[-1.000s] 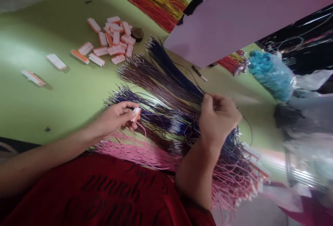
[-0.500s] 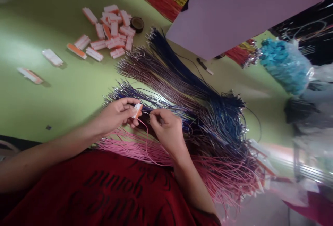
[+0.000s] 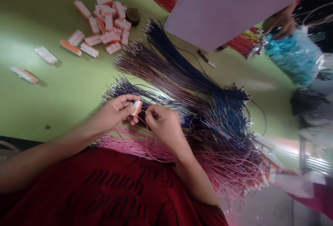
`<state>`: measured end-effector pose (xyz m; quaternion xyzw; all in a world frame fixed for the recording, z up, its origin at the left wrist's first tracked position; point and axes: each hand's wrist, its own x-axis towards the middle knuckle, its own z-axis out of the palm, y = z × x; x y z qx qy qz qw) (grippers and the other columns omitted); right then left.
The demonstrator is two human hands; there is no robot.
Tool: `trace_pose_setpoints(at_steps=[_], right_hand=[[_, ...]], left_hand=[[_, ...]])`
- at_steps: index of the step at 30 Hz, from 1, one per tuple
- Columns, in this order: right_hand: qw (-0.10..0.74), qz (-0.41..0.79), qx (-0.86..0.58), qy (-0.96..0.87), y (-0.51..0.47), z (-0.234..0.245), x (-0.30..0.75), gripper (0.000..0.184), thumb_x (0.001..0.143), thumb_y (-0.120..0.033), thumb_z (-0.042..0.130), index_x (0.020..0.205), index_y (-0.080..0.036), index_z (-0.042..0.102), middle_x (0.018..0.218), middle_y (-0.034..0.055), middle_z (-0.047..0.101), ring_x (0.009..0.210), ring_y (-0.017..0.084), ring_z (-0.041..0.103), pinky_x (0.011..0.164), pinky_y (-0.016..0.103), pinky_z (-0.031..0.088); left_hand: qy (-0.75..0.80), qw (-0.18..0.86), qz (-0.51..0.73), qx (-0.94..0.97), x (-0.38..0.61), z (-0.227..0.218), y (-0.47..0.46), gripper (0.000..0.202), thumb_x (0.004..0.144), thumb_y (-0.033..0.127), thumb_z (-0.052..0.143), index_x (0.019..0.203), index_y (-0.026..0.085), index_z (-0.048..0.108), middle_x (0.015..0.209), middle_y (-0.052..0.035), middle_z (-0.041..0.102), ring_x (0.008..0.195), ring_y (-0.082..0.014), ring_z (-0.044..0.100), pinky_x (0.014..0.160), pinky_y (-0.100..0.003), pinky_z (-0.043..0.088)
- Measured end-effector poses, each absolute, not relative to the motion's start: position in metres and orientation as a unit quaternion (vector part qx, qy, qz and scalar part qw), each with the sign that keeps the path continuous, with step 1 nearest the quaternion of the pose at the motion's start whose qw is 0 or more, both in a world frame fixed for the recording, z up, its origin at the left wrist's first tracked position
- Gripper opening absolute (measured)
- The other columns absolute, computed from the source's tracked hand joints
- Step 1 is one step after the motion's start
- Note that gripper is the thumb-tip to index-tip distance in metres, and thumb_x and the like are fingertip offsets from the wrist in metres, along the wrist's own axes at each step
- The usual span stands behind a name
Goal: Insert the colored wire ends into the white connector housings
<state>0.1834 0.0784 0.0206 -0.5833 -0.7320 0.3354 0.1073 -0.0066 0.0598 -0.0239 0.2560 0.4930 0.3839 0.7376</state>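
My left hand (image 3: 117, 112) is closed on a small white and orange connector housing (image 3: 137, 108), pinched between thumb and fingers. From the connector a pink wire (image 3: 147, 134) hangs down and curves over the pink bundle. My right hand (image 3: 164, 121) is closed in a pinch just right of the connector, on a thin wire whose tip points at the housing; the wire's colour is hard to make out. Beneath both hands lie dark blue wires (image 3: 130, 86) with metal terminals on their ends. Pink wires (image 3: 135, 146) spread between my hands and my red shirt.
Several white and orange connectors (image 3: 110, 36) lie piled at the upper left beside a tape roll (image 3: 133, 16). Brown wires (image 3: 153, 69) and a black-handled cutter (image 3: 205, 58) are farther back. Another person's hand (image 3: 282, 23) touches a bag of turquoise pieces (image 3: 293, 56).
My right hand has moved slightly left, closer to the connector. Another person's hand has appeared over the turquoise bag. The view has shifted a little.
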Motion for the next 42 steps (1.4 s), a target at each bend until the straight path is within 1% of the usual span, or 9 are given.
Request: trace_pose_setpoints(at_steps=[6,19,24,27,29,32,34,36,42], right_hand=[[0.129,0.407,-0.575,-0.698,0.083,0.017,0.18,0.023,0.09,-0.02,0.059,0.067,-0.022,0.059,0.061,-0.0043,0.058,0.058,0.011,0.045,0.063,0.026,0.035],[0.179,0.404,-0.573,-0.691,0.072,-0.006,0.17,0.02,0.096,-0.022,0.059,0.079,-0.023,0.069,0.076,0.0004,0.072,0.068,0.014,0.06,0.069,0.025,0.044],[0.129,0.387,-0.544,-0.734,0.083,0.011,0.175,0.023,0.092,-0.017,0.059,0.07,-0.022,0.065,0.068,-0.002,0.066,0.063,0.012,0.052,0.064,0.025,0.04],[0.191,0.29,-0.564,-0.749,0.13,0.02,0.189,0.026,0.097,-0.021,0.053,0.08,-0.021,0.072,0.075,0.0007,0.069,0.071,0.015,0.057,0.071,0.027,0.045],[0.24,0.151,-0.631,-0.722,0.175,0.016,0.206,0.029,0.1,-0.023,0.049,0.096,-0.021,0.077,0.088,0.005,0.074,0.083,0.019,0.062,0.081,0.032,0.05],[0.139,0.019,-0.728,-0.671,0.235,-0.001,0.234,0.03,0.089,-0.01,0.051,0.101,-0.016,0.078,0.109,0.0155,0.075,0.107,0.029,0.065,0.096,0.043,0.05],[0.057,0.006,-0.761,-0.646,0.257,-0.013,0.248,0.034,0.086,-0.005,0.049,0.099,-0.015,0.078,0.113,0.0188,0.075,0.114,0.033,0.065,0.1,0.047,0.05],[0.029,-0.002,-0.769,-0.639,0.264,-0.022,0.257,0.035,0.089,-0.005,0.047,0.101,-0.015,0.078,0.115,0.0195,0.075,0.116,0.033,0.066,0.102,0.048,0.05],[0.065,-0.007,-0.74,-0.669,0.261,-0.029,0.266,0.034,0.09,-0.009,0.047,0.104,-0.016,0.077,0.12,0.0207,0.074,0.121,0.034,0.062,0.105,0.053,0.045]], left_hand=[[0.508,0.72,0.386,0.273,-0.005,-0.018,0.059,0.051,0.077,0.041,0.093,0.114,0.017,0.068,0.081,-0.0002,0.078,0.061,-0.0155,0.073,0.058,-0.027,0.059],[0.547,0.697,0.388,0.255,-0.001,-0.014,0.059,0.058,0.067,0.045,0.095,0.109,0.017,0.066,0.074,0.0015,0.076,0.059,-0.0164,0.073,0.058,-0.029,0.06],[0.561,0.691,0.384,0.247,0.001,-0.016,0.058,0.064,0.065,0.051,0.097,0.109,0.018,0.065,0.073,0.0009,0.076,0.058,-0.0178,0.072,0.058,-0.031,0.059],[0.561,0.698,0.371,0.246,0.0,-0.015,0.059,0.067,0.065,0.057,0.097,0.11,0.019,0.065,0.071,-0.0012,0.077,0.059,-0.0198,0.073,0.056,-0.031,0.055],[0.556,0.706,0.359,0.252,-0.001,-0.014,0.06,0.068,0.067,0.06,0.096,0.111,0.019,0.065,0.069,-0.0026,0.078,0.06,-0.0207,0.074,0.055,-0.03,0.052],[0.547,0.714,0.35,0.261,-0.002,-0.016,0.06,0.069,0.07,0.065,0.093,0.114,0.019,0.065,0.069,-0.0037,0.078,0.061,-0.022,0.075,0.056,-0.031,0.051],[0.541,0.716,0.355,0.262,-0.002,-0.02,0.059,0.071,0.071,0.067,0.091,0.115,0.019,0.066,0.068,-0.0032,0.077,0.06,-0.0227,0.075,0.056,-0.032,0.051],[0.533,0.717,0.365,0.26,-0.002,-0.023,0.058,0.07,0.072,0.069,0.09,0.115,0.019,0.066,0.066,-0.0018,0.076,0.058,-0.0233,0.074,0.055,-0.033,0.052],[0.518,0.724,0.372,0.264,-0.002,-0.03,0.055,0.06,0.079,0.062,0.089,0.115,0.019,0.066,0.068,-0.0029,0.076,0.059,-0.0235,0.074,0.056,-0.033,0.054]])
